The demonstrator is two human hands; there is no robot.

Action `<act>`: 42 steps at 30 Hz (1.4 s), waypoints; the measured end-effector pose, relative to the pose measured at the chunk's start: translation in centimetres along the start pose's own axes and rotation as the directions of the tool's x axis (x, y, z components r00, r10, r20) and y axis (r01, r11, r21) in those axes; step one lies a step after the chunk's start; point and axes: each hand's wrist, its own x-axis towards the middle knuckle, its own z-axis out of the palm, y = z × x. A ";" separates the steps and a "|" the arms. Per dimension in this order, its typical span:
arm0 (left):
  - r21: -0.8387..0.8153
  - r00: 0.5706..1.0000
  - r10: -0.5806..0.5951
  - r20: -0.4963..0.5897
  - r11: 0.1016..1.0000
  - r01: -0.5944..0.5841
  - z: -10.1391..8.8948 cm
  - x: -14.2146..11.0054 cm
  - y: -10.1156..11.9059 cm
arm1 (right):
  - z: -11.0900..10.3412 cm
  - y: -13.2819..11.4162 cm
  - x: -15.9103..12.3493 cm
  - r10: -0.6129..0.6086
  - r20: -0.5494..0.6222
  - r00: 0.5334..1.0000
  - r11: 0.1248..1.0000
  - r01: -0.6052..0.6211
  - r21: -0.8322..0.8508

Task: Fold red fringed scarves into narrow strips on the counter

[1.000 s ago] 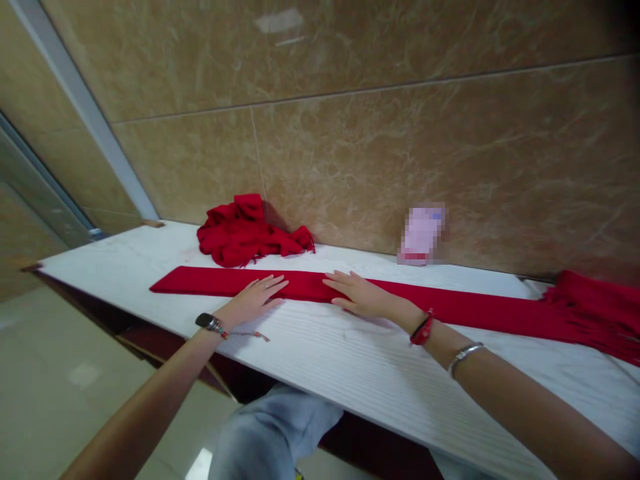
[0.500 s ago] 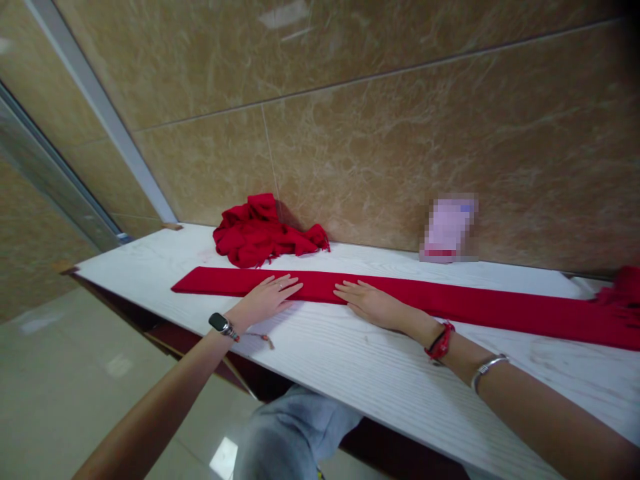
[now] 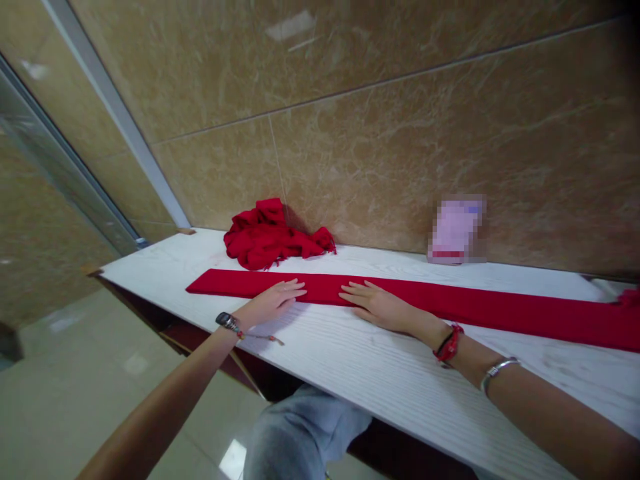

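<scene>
red cloth [image 3: 453, 300] under each grip [image 3: 273, 302] [image 3: 383, 308]

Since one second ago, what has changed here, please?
The view swung left, shifting the scene rightward. The left hand rolled slightly; nothing was grasped or released. It and the right hand still rest on the long, folded red cloth; the crumpled, fringed red cloth stayed behind.

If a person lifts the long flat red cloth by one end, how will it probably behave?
The long flat red cloth would probably sag, as the similar-looking crumpled cloth lies in soft folds. Rolling seems unlikely: it lies flat on the table.
</scene>
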 end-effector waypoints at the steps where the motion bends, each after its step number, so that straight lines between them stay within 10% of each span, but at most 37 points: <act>1: 0.027 0.998 -0.050 -0.049 0.998 0.051 0.1 0.0 -0.5 | -0.1 -0.3 0.2 -0.005 -0.013 1.000 1.000 0.005 -0.002; 6: 0.125 0.924 -0.377 -0.068 0.915 0.383 1.5 -0.3 -3.0 | 0.0 -1.8 4.4 0.011 -0.025 1.000 0.998 -0.012 -0.054; 13: 0.103 0.908 -0.417 0.039 0.906 0.411 2.2 -2.0 -4.8 | 2.8 -2.4 9.0 0.033 0.083 0.996 0.994 -0.025 -0.102; 19: 0.163 0.810 -0.582 0.068 0.808 0.566 0.6 -7.2 -10.0 | 2.3 -2.0 8.7 0.045 0.178 0.983 0.999 -0.040 -0.032; 25: 0.198 0.507 -0.847 0.159 0.531 0.824 -0.4 -7.8 -12.1 | 1.7 -4.8 14.3 0.007 0.206 0.979 0.994 -0.029 0.104; 37: 0.206 0.345 -0.933 0.101 0.359 0.910 -1.9 -7.8 -13.3 | 5.3 -6.5 16.0 -0.071 0.157 0.985 0.996 0.078 -0.039; 39: 0.219 0.398 -0.917 0.034 0.396 0.892 -1.6 -6.7 -12.5 | 4.9 -6.8 16.1 -0.068 0.165 0.984 0.997 0.073 -0.026; 42: 0.178 0.586 -0.810 0.033 0.582 0.794 -0.6 -4.6 -10.4 | 4.3 -7.1 16.0 -0.072 0.173 0.982 0.997 0.075 -0.011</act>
